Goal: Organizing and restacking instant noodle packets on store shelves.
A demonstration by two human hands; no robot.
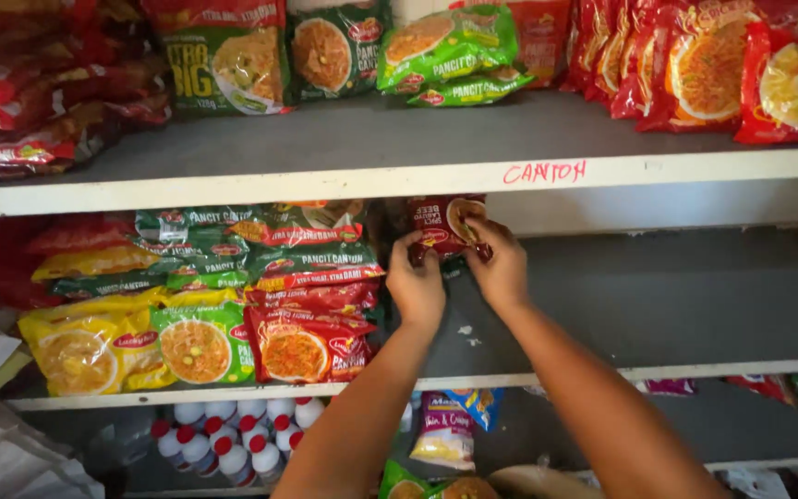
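Noodle packet, dark red with a pale bowl picture at its top right corner, sits at the back of the middle shelf, just right of the stacked green and red packets and under the lip of the upper shelf; I see both hands on it, so it is held upright between them rather than lying flat. I judge it light, a thin plastic wrap around a dry brittle block; the film looks glossy and a bit slippery, and the wrap will crinkle and give while the block inside could crack if squeezed hard; the safest hold, to my eye, is at the side edges or the crimped seams, pinching film rather than pressing the middle.

My left hand has its fingers curled narrow onto the packet's lower left edge, thumb tucked towards the front; my right hand pinches the right edge, fingers closed on the wrap just below the bowl picture; both wrists are bent back slightly, palms roughly facing each other with the packet between. Both forearms rise from the near bottom of the view and reach far into the shelf, the left one steep, the right one angled in from the right; the shelf to the right of the hands shows bare grey board.
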